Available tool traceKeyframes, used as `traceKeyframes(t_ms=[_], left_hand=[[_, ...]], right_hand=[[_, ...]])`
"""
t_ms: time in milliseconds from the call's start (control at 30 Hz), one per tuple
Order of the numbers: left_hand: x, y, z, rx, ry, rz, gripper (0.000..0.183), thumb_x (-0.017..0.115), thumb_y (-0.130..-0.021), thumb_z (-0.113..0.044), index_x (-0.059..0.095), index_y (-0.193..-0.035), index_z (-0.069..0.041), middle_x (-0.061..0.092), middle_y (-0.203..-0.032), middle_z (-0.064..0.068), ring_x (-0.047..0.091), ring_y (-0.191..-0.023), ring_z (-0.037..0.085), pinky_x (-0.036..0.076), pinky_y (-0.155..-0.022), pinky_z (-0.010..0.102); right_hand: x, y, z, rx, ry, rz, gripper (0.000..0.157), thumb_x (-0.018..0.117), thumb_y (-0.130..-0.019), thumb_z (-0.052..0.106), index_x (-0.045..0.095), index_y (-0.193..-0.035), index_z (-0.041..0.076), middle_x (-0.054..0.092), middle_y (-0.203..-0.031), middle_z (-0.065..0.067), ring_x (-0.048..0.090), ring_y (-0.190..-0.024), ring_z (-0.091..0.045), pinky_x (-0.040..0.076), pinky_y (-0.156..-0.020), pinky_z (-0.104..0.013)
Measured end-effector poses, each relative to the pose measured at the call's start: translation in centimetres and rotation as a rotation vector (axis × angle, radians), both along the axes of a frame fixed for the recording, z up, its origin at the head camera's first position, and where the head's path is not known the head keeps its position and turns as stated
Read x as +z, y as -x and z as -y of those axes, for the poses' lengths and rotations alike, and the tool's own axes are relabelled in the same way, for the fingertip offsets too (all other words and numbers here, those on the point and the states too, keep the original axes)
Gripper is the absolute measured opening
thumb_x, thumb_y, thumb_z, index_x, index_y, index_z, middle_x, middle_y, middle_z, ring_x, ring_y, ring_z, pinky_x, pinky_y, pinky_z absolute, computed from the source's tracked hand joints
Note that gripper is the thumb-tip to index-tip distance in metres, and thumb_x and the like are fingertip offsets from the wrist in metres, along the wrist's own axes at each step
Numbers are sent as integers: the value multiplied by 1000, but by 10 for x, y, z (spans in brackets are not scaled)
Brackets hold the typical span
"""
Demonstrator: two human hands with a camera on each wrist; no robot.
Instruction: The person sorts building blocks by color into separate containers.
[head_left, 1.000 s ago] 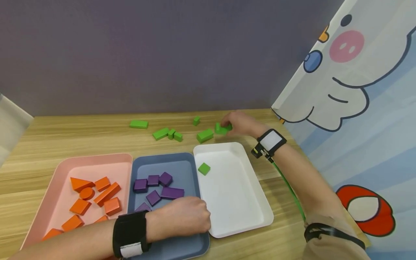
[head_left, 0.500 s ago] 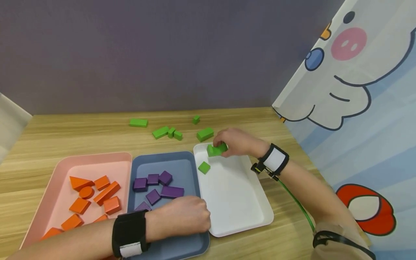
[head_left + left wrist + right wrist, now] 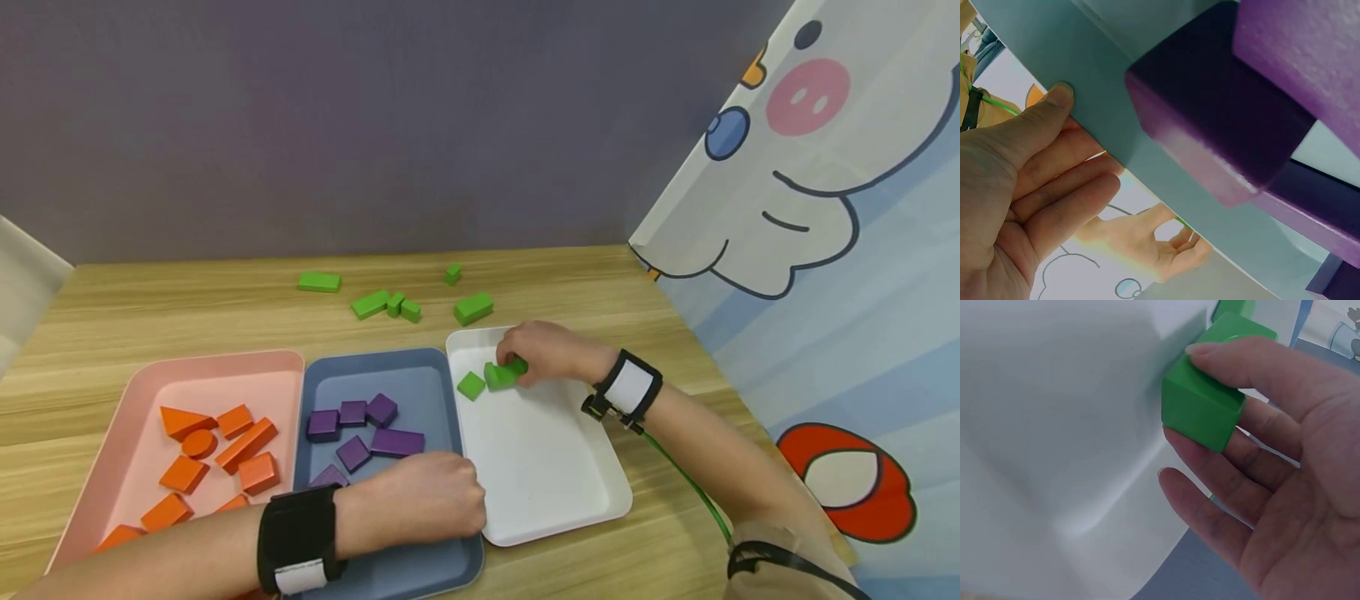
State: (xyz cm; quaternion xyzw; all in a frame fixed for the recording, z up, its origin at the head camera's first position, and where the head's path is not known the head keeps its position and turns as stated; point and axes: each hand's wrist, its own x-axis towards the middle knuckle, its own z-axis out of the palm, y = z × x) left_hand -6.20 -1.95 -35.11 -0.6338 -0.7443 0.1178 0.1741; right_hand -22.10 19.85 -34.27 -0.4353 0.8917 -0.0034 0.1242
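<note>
My right hand (image 3: 553,352) pinches a green block (image 3: 499,377) low inside the white tray (image 3: 547,467). In the right wrist view the thumb lies on top of this green block (image 3: 1200,406), with fingers beneath. Its top appears to dip in the middle. Just left of it, a green cube-like block (image 3: 471,386) lies in the same tray. My left hand (image 3: 420,500) grips the right-hand wall of the blue tray (image 3: 330,375). In the left wrist view its thumb presses the inner wall of the blue tray (image 3: 1079,69), the fingers outside. Purple blocks (image 3: 397,444) lie in that tray.
The pink tray (image 3: 142,400) at left holds several orange blocks (image 3: 247,446). Behind the trays, several green blocks (image 3: 473,309) lie on the wooden table (image 3: 187,308). A dark grey panel (image 3: 337,125) closes the back, and a printed curtain (image 3: 825,250) hangs at right.
My right hand has carried the green block from the table at the back right forward and down into the white tray. My left hand has stayed where it was.
</note>
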Motion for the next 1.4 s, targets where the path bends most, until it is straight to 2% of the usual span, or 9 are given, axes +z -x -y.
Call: traceKeyframes(t_ms=[367, 533, 600, 767, 1000, 1167, 1400], left_hand=[[0, 1, 1, 3, -4, 36, 22, 64, -82, -21, 63, -63, -33, 58, -58, -17, 44, -50, -1, 34, -46, 18], [1, 1, 1, 7, 9, 57, 20, 65, -83, -21, 65, -66, -33, 60, -60, -17, 46, -51, -2, 34, -47, 18], [0, 1, 1, 6, 12, 55, 20, 65, -82, -22, 65, -66, -34, 60, -60, -17, 46, -51, -1, 35, -47, 17], [0, 1, 0, 0, 7, 33, 21, 65, -82, -22, 64, -64, -34, 60, -61, -18, 47, -52, 0, 36, -47, 18], [-1, 0, 0, 2, 5, 7, 23, 64, -82, -21, 64, -64, -35, 60, -61, -18, 49, -52, 0, 36, -47, 19], [0, 0, 0, 12, 9, 17, 20, 65, -81, -20, 66, -66, -34, 61, -61, -17, 49, -52, 0, 35, -47, 18], [-1, 0, 1, 8, 2, 5, 19, 65, -80, -20, 65, -67, -34, 60, -61, -17, 50, -53, 0, 36, -48, 18]], right_hand=[[-9, -2, 2, -38, -34, 3, 24, 77, -68, 14, 64, -87, 21, 58, -83, 8, 51, -76, -9, 44, -71, -30], [3, 2, 2, -47, -3, 52, 28, 79, -70, 24, 67, -94, 17, 64, -90, 2, 59, -84, -15, 46, -75, -30], [11, 5, 3, -48, 17, 59, 32, 79, -72, 27, 67, -99, 14, 65, -94, -1, 60, -87, -19, 47, -76, -31], [31, 15, 5, -55, 41, 1, 32, 76, -77, 26, 67, -104, 11, 66, -97, -4, 60, -88, -19, 47, -77, -31], [49, 32, 12, -69, 75, -58, 21, 74, -79, 16, 68, -99, 11, 66, -92, -1, 61, -85, -19, 49, -75, -30], [51, 44, 16, -95, 56, -65, 17, 70, -81, 15, 68, -97, 12, 67, -93, -3, 60, -84, -17, 49, -75, -30], [41, 61, 25, -111, -1, -86, 18, 70, -81, 17, 69, -99, 13, 67, -95, 1, 59, -87, -14, 48, -79, -30]])
